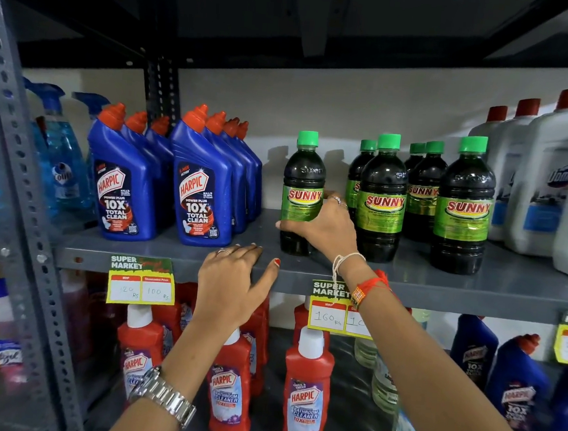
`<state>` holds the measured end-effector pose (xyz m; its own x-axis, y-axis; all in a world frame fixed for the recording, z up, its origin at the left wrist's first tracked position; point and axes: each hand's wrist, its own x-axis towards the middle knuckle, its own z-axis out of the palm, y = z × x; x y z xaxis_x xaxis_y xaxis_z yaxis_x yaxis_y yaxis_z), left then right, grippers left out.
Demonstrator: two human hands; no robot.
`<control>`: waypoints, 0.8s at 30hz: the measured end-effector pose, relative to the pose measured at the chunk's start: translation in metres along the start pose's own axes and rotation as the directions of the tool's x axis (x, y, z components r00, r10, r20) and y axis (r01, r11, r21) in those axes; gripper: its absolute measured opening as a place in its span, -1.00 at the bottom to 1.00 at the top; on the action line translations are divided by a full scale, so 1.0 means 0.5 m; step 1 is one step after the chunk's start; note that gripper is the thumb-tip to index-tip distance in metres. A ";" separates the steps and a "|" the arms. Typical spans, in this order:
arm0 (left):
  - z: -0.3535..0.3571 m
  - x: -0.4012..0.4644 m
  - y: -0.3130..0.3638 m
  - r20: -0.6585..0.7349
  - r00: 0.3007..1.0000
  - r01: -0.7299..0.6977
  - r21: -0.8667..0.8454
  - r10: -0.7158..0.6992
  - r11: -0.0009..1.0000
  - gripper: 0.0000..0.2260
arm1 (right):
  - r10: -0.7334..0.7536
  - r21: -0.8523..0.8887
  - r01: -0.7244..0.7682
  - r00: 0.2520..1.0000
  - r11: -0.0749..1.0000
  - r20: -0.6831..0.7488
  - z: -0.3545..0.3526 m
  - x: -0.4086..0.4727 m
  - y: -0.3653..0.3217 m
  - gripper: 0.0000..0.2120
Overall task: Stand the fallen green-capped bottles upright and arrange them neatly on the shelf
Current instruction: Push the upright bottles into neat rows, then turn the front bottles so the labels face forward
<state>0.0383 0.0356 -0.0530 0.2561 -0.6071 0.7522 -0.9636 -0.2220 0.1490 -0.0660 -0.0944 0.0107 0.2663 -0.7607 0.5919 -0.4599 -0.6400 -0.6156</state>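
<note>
A grey metal shelf (pixel 407 276) with perforated uprights is seen against a plain pale wall, under a dark upper board, in what is marked as a supermarket by the yellow price tags (pixel 141 285) clipped to its front edge. On this shelf, 6 dark plastic bottles with green caps and green "SUNNY" labels are stood upright. The leftmost green-capped bottle (pixel 303 191) is set apart from the other 5 (pixel 423 195), which are grouped in 2 rough rows to its right. It is gripped around its lower body by the right hand (pixel 325 229), fingers wrapped behind it. The left hand (pixel 233 279) is laid flat and spread on the shelf's front edge, holding nothing. Blue Harpic bottles with orange caps (pixel 176 179) are lined up to the left, white jugs with red caps (pixel 544 174) to the right. Red Harpic bottles (pixel 306 390) are stocked on the shelf below.
</note>
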 end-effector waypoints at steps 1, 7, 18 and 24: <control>0.001 0.000 0.000 -0.001 1.000 0.003 0.001 -0.003 1.000 -0.46 | 0.019 -0.002 -0.019 1.000 1.000 -0.020 0.000 -0.004 -0.004 -0.13; 0.006 0.001 0.000 -0.025 1.000 -0.004 0.001 0.004 1.000 -0.46 | 0.065 -0.007 -0.066 0.991 0.998 -0.114 -0.001 -0.023 -0.025 -0.06; -0.023 0.060 0.028 -0.063 0.965 0.206 -0.415 -0.254 0.886 -0.64 | -0.033 -0.067 0.003 0.889 0.998 -0.457 -0.106 -0.102 0.025 -0.28; 0.000 0.159 0.079 0.316 0.916 0.401 -0.685 -0.248 0.608 -0.26 | 0.076 -0.055 -0.095 0.957 0.994 -0.278 -0.153 -0.076 0.087 -0.09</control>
<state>0.0209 -0.0213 0.0127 0.4976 -0.7421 0.4491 -0.5360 0.1439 0.8318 -0.1606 -0.0852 0.0014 -0.0157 -0.7470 0.6647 -0.5286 -0.5580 -0.6396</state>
